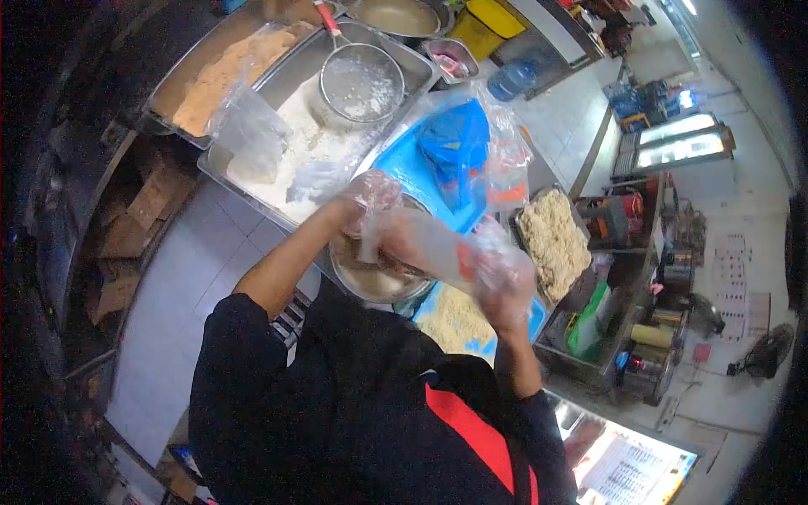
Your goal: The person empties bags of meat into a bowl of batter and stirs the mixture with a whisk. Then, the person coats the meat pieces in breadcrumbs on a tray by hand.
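We look from a single head-worn camera, forward and steeply down past the black shirt (353, 396); the left hand (374, 200) and right hand (503, 273) are near, and our wide, tilted view reaches the far wall (749, 198).

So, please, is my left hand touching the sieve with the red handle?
Apart. In the head view, white powder shows between your left hand and the near rim of the sieve.

Blur smears the gloved right hand (503, 273) and the translucent stretch (425, 242) between it and the left hand (374, 200), whose contents I cannot tell, while both partly hide the central bowl (345, 281), the bottom edge crops the black shirt (337, 404), and print on the wall sheets (730, 265) at right is illegible.
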The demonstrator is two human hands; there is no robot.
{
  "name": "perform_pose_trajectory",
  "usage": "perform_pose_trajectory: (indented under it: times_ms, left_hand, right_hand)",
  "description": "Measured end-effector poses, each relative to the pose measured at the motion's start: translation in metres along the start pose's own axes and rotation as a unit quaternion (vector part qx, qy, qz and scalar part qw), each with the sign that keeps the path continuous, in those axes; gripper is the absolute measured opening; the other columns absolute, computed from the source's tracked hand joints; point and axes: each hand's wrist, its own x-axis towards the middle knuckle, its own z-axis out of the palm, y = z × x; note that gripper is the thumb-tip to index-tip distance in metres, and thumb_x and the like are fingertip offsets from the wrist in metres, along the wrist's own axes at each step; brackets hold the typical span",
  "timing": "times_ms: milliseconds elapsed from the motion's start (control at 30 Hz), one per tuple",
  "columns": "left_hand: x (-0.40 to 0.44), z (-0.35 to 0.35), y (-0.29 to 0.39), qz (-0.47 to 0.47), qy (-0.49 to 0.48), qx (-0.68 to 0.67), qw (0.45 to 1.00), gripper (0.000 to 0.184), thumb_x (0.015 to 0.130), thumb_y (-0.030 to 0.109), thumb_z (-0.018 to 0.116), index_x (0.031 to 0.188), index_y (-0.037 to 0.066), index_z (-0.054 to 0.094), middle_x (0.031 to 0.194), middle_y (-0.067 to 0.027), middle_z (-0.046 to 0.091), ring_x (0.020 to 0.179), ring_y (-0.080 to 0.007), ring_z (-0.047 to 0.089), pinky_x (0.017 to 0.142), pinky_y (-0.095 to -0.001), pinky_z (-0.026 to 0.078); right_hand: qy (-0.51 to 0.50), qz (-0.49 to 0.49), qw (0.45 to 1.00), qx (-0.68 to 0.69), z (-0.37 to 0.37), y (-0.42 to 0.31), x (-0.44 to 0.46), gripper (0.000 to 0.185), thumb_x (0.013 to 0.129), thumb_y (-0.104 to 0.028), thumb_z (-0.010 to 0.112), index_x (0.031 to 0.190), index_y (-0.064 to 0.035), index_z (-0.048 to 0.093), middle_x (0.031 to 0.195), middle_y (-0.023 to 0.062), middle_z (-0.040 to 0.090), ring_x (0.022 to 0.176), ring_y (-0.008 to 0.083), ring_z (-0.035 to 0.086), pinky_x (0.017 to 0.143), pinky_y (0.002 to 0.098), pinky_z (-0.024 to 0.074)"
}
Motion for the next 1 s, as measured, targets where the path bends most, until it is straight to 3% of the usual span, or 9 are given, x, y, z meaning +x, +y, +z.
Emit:
perform_pose_trajectory:
  times_ms: [100,233,300,433,533,700,767,867,1000]
  left_hand:
    - [0.007,-0.003,-0.005,0.031,-0.050,-0.263,0.963,0.021,0.081,0.023,0.053,0.067,0.008,0.053,0.068,-0.0036,0.051,0.064,-0.0193,0.052,0.059,-0.0363,0.044]
    - [0.007,-0.001,0.054,0.011,0.008,0.119,0.993,0.021,0.080,0.024,0.055,0.066,0.009,0.052,0.064,-0.0033,0.051,0.064,-0.0169,0.051,0.059,-0.0322,0.043]
    - [0.024,-0.010,0.038,-0.010,-0.014,-0.247,0.969,0.019,0.078,0.025,0.059,0.070,0.009,0.054,0.069,-0.0033,0.054,0.067,-0.0153,0.054,0.063,-0.0279,0.045]
    - [0.056,0.000,0.107,0.061,0.008,-0.228,0.972,0.018,0.077,0.024,0.060,0.077,0.005,0.058,0.085,-0.0059,0.059,0.081,-0.0164,0.056,0.074,-0.0298,0.045]
    - [0.100,-0.008,0.111,0.200,-0.010,-0.102,0.974,0.036,0.079,0.037,0.057,0.088,0.002,0.059,0.091,-0.0078,0.060,0.086,-0.0180,0.056,0.077,-0.0297,0.045]
    - [0.131,-0.011,0.076,0.085,0.103,0.151,0.980,0.026,0.073,0.026,0.060,0.089,0.005,0.061,0.091,-0.0112,0.060,0.090,-0.0217,0.055,0.078,-0.0337,0.044]
    - [0.131,-0.007,0.042,0.141,0.078,0.525,0.836,0.026,0.073,0.023,0.058,0.093,0.007,0.061,0.094,-0.0134,0.060,0.096,-0.0263,0.054,0.081,-0.0379,0.044]
    - [0.120,0.019,0.021,-0.060,0.112,0.605,0.786,0.028,0.072,0.021,0.056,0.096,0.007,0.060,0.099,-0.0154,0.058,0.100,-0.0296,0.051,0.084,-0.0412,0.043]
    - [0.146,-0.019,-0.061,0.000,-0.046,0.535,0.843,0.032,0.073,0.027,0.055,0.094,0.003,0.059,0.100,-0.0203,0.057,0.099,-0.0356,0.051,0.087,-0.0401,0.042]
  right_hand:
    - [0.008,-0.005,0.999,0.032,0.002,0.017,0.001,0.012,0.067,-0.010,0.062,0.078,-0.0056,0.059,0.079,0.0115,0.060,0.069,0.0284,0.057,0.058,0.0392,0.0435]
    - [-0.057,0.051,0.997,-0.017,0.001,0.021,0.001,0.011,0.069,-0.007,0.057,0.080,-0.0040,0.059,0.072,0.0129,0.059,0.066,0.0314,0.055,0.057,0.0403,0.0427]
    - [0.028,0.073,0.995,-0.058,0.004,0.057,-0.010,0.010,0.073,-0.008,0.056,0.080,-0.0030,0.060,0.070,0.0134,0.053,0.067,0.0326,0.052,0.058,0.0406,0.0405]
    - [0.104,0.209,0.967,-0.099,-0.007,0.103,-0.021,0.014,0.075,-0.009,0.055,0.086,-0.0027,0.062,0.069,0.0128,0.052,0.069,0.0322,0.051,0.061,0.0391,0.0396]
    - [0.286,0.045,0.945,-0.152,0.022,0.155,-0.009,0.012,0.073,-0.006,0.054,0.081,-0.0022,0.062,0.068,0.0153,0.057,0.061,0.0292,0.053,0.056,0.0371,0.0403]
    - [0.205,0.272,0.930,0.137,0.115,0.204,-0.024,0.020,0.078,-0.012,0.048,0.090,-0.0039,0.061,0.071,0.0156,0.054,0.071,0.0307,0.053,0.064,0.0387,0.0410]
    - [0.128,0.250,0.960,0.019,0.149,0.225,-0.049,0.019,0.079,-0.020,0.050,0.082,-0.0039,0.060,0.068,0.0167,0.054,0.068,0.0323,0.054,0.062,0.0398,0.0416]
    - [0.076,0.204,0.964,-0.152,0.152,0.244,-0.106,0.036,0.082,-0.034,0.050,0.070,-0.0014,0.058,0.064,0.0183,0.055,0.064,0.0352,0.054,0.059,0.0420,0.0422]
    - [0.053,0.417,0.899,-0.122,0.110,0.206,-0.170,0.039,0.083,-0.038,0.048,0.072,-0.0020,0.059,0.066,0.0162,0.057,0.061,0.0348,0.055,0.059,0.0427,0.0432]
